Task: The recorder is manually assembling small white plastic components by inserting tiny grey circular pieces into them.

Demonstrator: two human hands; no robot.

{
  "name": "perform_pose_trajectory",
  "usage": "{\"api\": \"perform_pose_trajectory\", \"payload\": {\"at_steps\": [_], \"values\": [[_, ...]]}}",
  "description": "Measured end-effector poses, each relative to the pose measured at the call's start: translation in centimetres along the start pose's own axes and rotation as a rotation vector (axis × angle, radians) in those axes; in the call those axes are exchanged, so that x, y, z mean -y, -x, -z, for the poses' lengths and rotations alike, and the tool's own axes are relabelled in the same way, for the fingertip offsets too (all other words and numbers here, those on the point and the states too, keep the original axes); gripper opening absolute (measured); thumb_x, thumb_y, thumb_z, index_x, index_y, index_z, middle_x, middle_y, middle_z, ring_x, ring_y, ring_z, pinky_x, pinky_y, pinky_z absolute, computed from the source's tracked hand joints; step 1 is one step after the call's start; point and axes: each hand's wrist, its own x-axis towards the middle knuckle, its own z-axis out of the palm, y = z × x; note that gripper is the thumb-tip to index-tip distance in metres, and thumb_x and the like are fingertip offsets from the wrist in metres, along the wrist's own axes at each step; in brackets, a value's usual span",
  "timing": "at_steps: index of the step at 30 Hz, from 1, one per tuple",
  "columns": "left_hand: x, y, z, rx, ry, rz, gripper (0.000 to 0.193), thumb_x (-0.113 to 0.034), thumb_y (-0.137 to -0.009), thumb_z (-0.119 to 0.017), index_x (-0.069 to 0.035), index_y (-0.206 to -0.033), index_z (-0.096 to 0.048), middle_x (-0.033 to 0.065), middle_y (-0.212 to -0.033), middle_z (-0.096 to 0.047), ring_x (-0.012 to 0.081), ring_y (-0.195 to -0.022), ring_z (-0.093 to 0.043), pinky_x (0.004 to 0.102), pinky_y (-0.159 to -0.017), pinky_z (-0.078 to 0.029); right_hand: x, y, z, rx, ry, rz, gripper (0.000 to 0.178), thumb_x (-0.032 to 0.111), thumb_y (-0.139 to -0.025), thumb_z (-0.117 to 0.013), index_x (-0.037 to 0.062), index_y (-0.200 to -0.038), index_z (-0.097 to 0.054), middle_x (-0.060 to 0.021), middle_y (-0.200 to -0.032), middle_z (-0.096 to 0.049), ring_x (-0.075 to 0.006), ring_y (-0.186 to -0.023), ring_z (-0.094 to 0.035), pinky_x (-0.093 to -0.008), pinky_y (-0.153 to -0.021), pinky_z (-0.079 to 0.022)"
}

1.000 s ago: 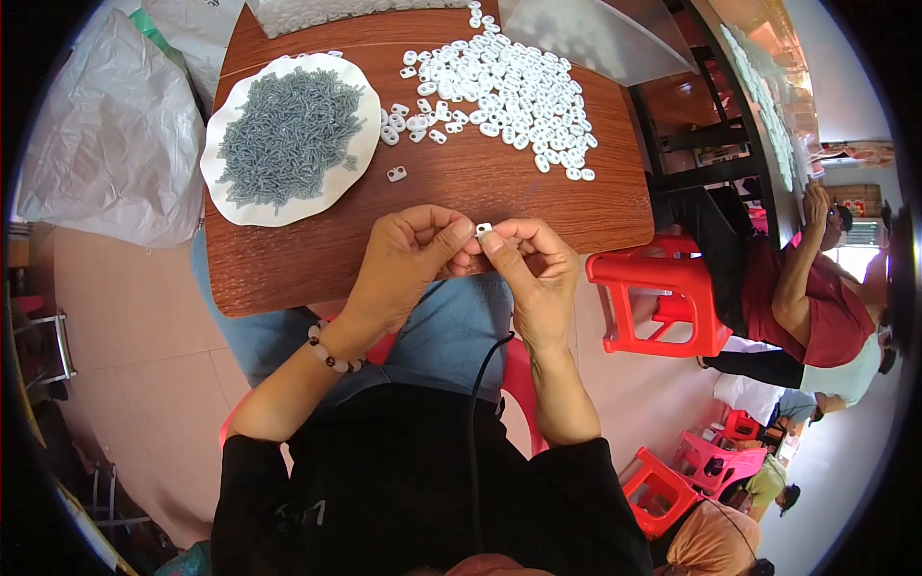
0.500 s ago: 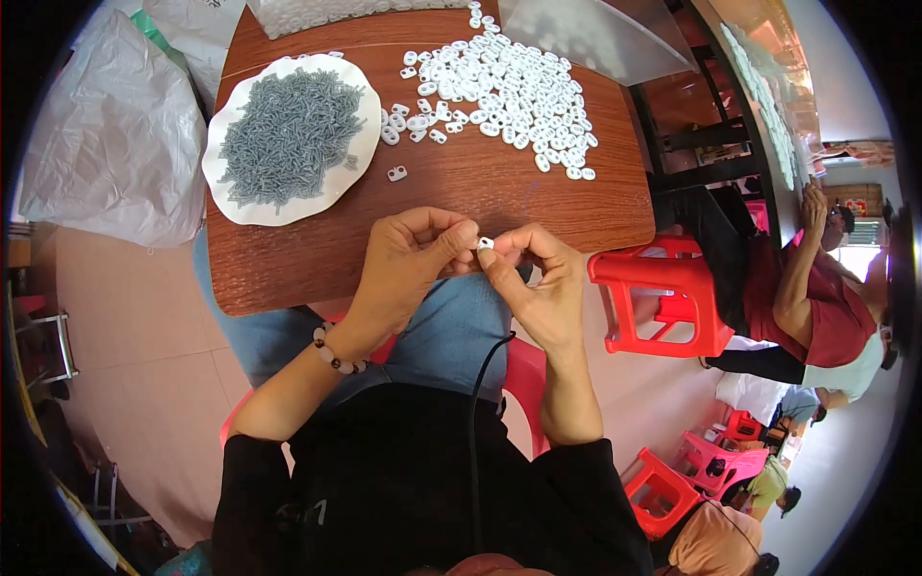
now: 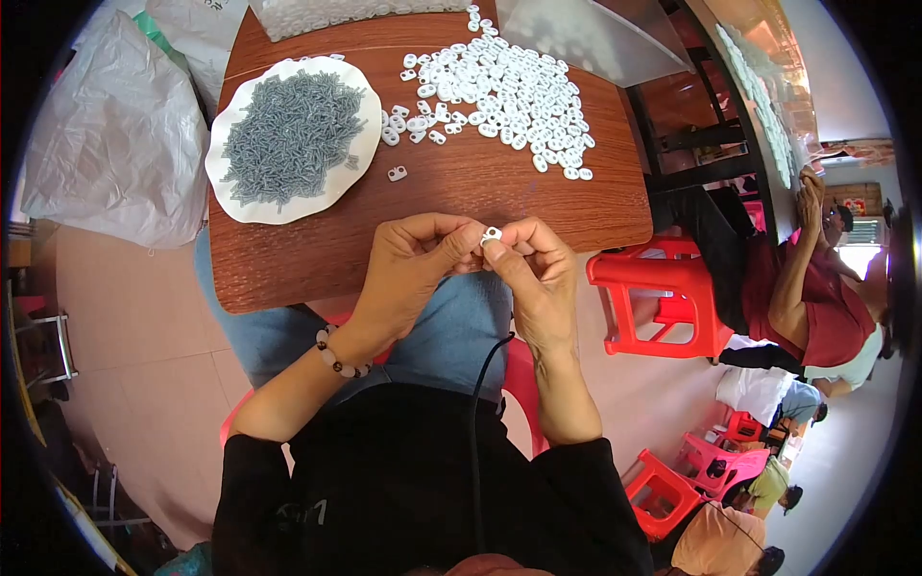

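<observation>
Between the thumb and forefinger of my right hand is a small white plastic piece with a round hole, held just over the near edge of the table. The fingertips of my left hand are pinched together against its left side; whatever they grip is hidden. A scalloped white plate at the left bears a heap of tiny grey rods or springs, too small to tell which. Many oval white two-holed pieces lie spread beyond my hands. One loose white piece lies nearer, beside the plate.
A clear plastic bin and a translucent sheet stand at the table's far side. White plastic bags hang at the left. A red stool is close on the right, with people seated at another table beyond.
The white piece has tilted between my fingers and risen slightly, showing its hole more plainly. My hands have drawn a little closer together. The plate and piles have not been touched.
</observation>
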Motion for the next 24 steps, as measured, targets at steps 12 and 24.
{"api": "perform_pose_trajectory", "payload": {"at_steps": [12, 24], "values": [[-0.52, 0.0, -0.14, -0.002, -0.164, -0.048, 0.018, -0.015, -0.092, -0.066, 0.002, -0.096, -0.069, 0.0026, -0.08, -0.066, 0.0053, -0.07, -0.058, 0.0202, -0.067, -0.051, 0.17, -0.05, -0.02, -0.003, -0.077, -0.032, 0.005, 0.006, -0.089, -0.063, 0.0007, -0.089, -0.063, -0.0064, -0.082, -0.067, -0.0088, -0.071, -0.058, -0.0231, -0.07, -0.046], [-0.79, 0.06, 0.11, -0.094, -0.295, -0.013, 0.021, -0.021, -0.093, -0.066, 0.0, -0.091, -0.068, -0.0008, -0.072, -0.061, 0.0038, -0.064, -0.052, 0.019, -0.06, -0.044, 0.02, -0.05, 0.47, -0.081, 0.279, 0.174, 0.004, 0.003, -0.087, -0.065, -0.0004, -0.085, -0.065, -0.0095, -0.11, -0.061, -0.0086, -0.091, -0.055, -0.0229, -0.082, -0.043]]}}
